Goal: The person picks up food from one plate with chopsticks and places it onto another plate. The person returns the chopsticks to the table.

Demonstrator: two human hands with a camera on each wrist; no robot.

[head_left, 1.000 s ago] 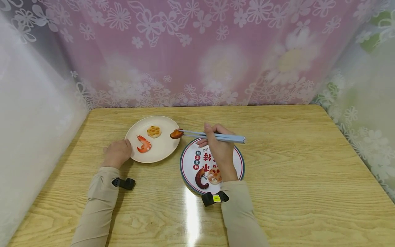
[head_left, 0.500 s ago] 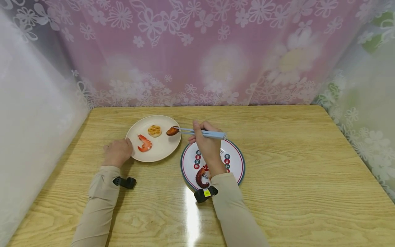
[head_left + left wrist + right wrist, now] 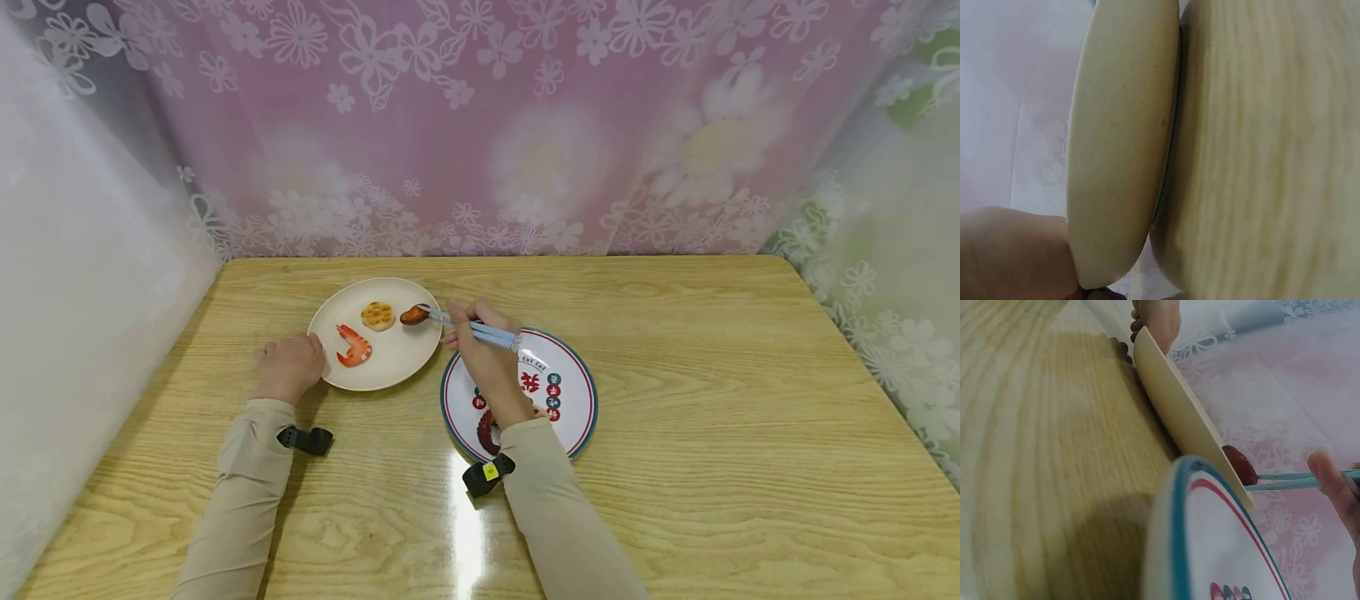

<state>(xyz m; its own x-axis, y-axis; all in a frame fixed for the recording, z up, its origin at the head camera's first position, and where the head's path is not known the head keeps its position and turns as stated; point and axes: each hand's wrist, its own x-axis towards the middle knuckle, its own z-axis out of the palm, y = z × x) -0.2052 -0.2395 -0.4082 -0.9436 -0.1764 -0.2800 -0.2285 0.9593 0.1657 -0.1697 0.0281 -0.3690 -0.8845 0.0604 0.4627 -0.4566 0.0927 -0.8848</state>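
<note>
A mussel [image 3: 414, 315], probably light, slippery and best taken across its middle, is held over the cream plate [image 3: 390, 367] by chopsticks [image 3: 487, 334] pinched in the grip of the right hand [image 3: 483, 354], the plate's rim being pinched by the left hand [image 3: 291, 367].

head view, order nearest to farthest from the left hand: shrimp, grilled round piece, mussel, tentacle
From the left hand:
1. Shrimp, left part of the cream plate
2. Grilled round piece, toward that plate's far side
3. Mussel, at the tips of the chopsticks, plate's right side
4. Tentacle, partly hidden, on the printed plate
</note>
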